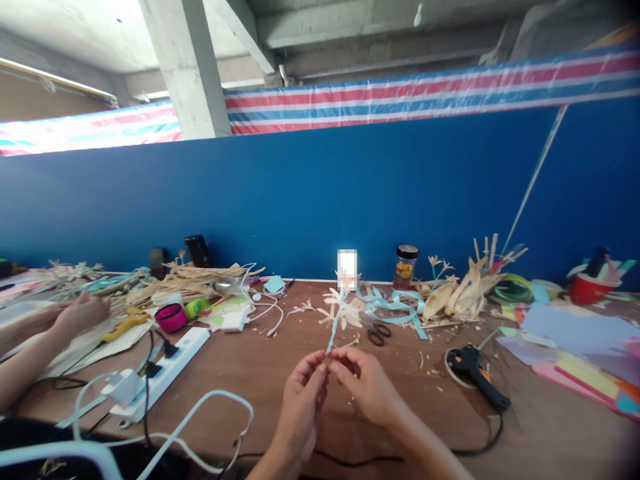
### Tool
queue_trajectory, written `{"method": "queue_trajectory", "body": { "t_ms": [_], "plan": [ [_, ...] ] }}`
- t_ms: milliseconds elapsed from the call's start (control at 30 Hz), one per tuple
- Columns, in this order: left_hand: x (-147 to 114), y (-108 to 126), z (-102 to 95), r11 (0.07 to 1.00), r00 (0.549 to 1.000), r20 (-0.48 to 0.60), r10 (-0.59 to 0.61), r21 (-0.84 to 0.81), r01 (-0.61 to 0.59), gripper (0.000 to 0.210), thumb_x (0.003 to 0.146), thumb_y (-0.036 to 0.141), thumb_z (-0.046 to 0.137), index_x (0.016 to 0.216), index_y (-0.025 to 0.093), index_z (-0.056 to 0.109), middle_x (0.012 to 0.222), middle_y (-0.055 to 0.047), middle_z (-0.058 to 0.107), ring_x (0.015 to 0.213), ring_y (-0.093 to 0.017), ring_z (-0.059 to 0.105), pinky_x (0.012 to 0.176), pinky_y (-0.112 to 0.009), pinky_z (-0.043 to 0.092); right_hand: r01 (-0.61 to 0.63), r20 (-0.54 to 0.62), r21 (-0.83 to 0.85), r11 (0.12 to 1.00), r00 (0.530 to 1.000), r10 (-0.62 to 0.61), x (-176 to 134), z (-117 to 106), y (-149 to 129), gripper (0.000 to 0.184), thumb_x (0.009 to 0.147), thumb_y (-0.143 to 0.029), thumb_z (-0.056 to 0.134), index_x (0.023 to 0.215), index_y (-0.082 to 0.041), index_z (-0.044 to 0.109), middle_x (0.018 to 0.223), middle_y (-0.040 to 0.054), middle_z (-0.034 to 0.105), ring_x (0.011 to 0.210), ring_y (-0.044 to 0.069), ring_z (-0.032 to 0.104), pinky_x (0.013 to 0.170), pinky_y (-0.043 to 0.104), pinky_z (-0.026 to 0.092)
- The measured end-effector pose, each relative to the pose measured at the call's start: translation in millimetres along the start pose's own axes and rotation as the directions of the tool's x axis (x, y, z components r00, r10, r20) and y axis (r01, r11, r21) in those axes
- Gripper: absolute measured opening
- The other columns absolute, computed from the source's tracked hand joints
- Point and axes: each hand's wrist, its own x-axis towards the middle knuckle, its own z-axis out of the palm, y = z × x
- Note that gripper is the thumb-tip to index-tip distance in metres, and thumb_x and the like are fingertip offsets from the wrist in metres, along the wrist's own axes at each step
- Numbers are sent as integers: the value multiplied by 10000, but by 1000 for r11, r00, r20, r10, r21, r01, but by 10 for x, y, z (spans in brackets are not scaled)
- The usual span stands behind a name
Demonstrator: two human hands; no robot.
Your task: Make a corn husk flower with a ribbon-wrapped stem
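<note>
Over the middle of the table, my left hand (305,393) and my right hand (367,383) meet fingertip to fingertip. Both pinch the lower end of a thin flower stem (334,327) wrapped in light blue, which points up and away from me. Pale husk-like petals (343,308) show around and behind its upper part; whether they are on the stem or on the table I cannot tell. Light blue ribbon (395,303) lies in loops beyond my right hand, with dark-handled scissors (379,333) just in front of it.
A black glue gun (477,373) lies on the right near coloured paper (570,333). Dried husks (453,297) and a jar (405,267) stand behind. On the left are a power strip (165,373), a yellow glue gun (125,325) and another person's hands (83,320).
</note>
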Motion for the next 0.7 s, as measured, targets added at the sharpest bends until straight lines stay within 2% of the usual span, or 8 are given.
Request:
{"method": "queue_trajectory", "body": {
  "t_ms": [167, 333, 433, 533, 700],
  "plan": [
    [-26, -93, -94, 990, 1000, 23, 7, 142, -11, 240, 693, 284, 623, 885, 141, 607, 666, 10, 518, 473, -14, 345, 429, -116, 266, -70, -70, 195, 978, 994, 85, -7, 134, 274, 196, 717, -320, 572, 805, -146, 595, 703, 17, 613, 670, 145, 554, 651, 247, 434],
    [-19, -252, -142, 968, 1000, 26, -7, 252, 0, 263, 709, 368, 580, 839, 141, 609, 656, -3, 533, 499, -49, 402, 420, -140, 268, -61, -141, 153, 986, 986, 83, -8, 48, 261, 206, 748, -356, 538, 722, -151, 548, 582, -27, 507, 550, 103, 470, 545, 210, 393],
    [6, -338, -272, 937, 998, 31, -62, 346, 47, 307, 670, 406, 603, 793, 125, 601, 571, 10, 518, 426, -47, 369, 394, -156, 252, -68, -213, 100, 993, 973, 88, 9, -145, 268, 237, 759, -397, 514, 731, -163, 527, 562, -30, 481, 504, 97, 436, 462, 196, 345],
    [-14, -326, -454, 902, 995, 24, -101, 425, 82, 339, 636, 444, 615, 770, 134, 594, 557, 12, 529, 374, -38, 312, 355, -158, 182, -96, -285, 115, 989, 950, 125, 27, -411, 320, 252, 757, -419, 510, 759, -167, 515, 654, 10, 546, 554, 116, 474, 433, 187, 330],
    [-250, -192, -665, 810, 990, 103, -93, 587, 15, 290, 620, 445, 618, 539, 167, 610, 482, 5, 531, 430, -82, 406, 418, -183, 308, -94, -424, 162, 982, 892, 155, 81, -810, 382, 238, 739, -399, 547, 761, -166, 504, 697, 17, 564, 572, 101, 467, 420, 160, 310]
  ]
}}
